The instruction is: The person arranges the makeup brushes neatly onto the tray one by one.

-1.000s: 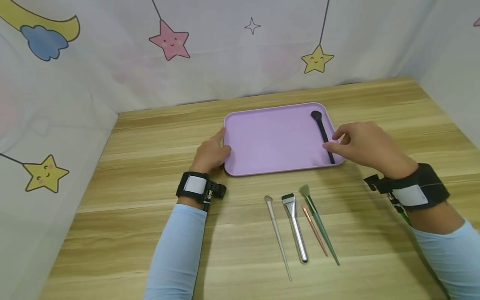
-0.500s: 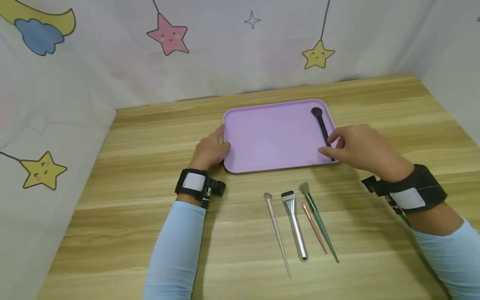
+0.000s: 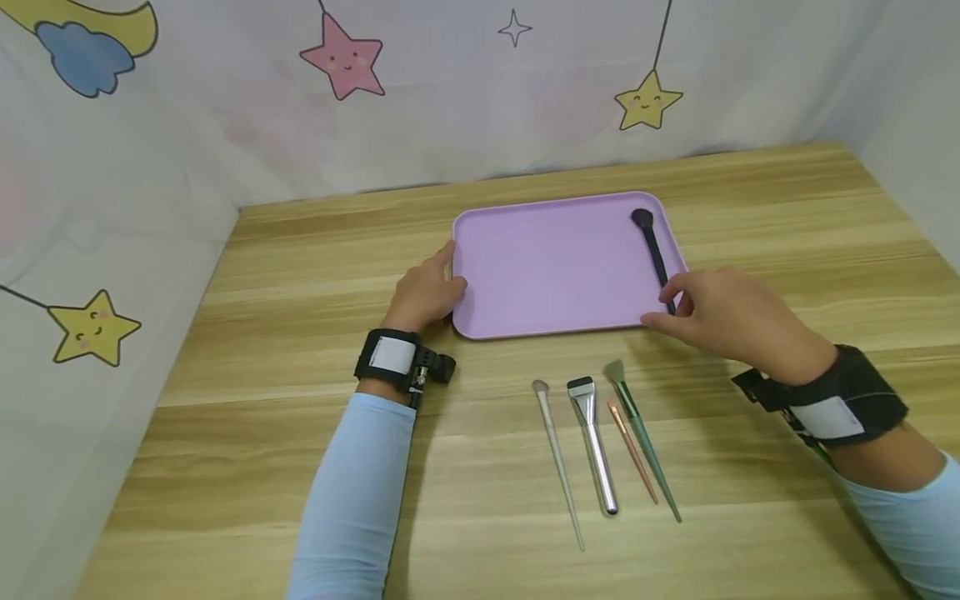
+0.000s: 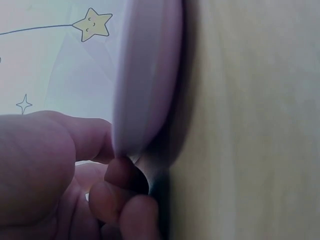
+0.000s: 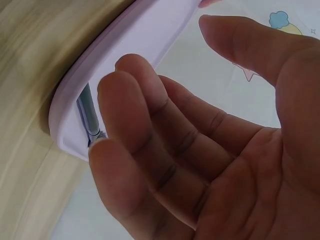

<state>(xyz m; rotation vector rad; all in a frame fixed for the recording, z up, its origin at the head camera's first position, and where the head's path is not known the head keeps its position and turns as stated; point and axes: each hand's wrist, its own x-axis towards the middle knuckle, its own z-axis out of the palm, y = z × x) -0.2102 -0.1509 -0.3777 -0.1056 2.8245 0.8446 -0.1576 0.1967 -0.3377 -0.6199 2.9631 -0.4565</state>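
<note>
A lilac tray (image 3: 555, 267) lies toward the back of the table. My left hand (image 3: 426, 292) grips its left edge, the thumb over the rim; the left wrist view shows the tray wall (image 4: 145, 75) between thumb and fingers. On the tray's right side lies a black makeup brush (image 3: 654, 246), bristles toward the back. My right hand (image 3: 731, 317) hovers over the near right corner, thumb and fingers apart. It hides the brush's handle end in the head view. In the right wrist view the brush (image 5: 89, 110) shows behind the loosely bent fingers, which hold nothing.
In front of the tray several brushes lie side by side: a thin grey brush (image 3: 557, 462), a flat silver brush (image 3: 597, 450), a small copper brush (image 3: 633, 454) and a green brush (image 3: 647, 446). A star-printed cloth (image 3: 450, 125) hangs behind the table.
My right hand has moved down toward the tray's near right corner, away from the brush's middle. The left hand stays on the left edge. The head view has shifted slightly.
</note>
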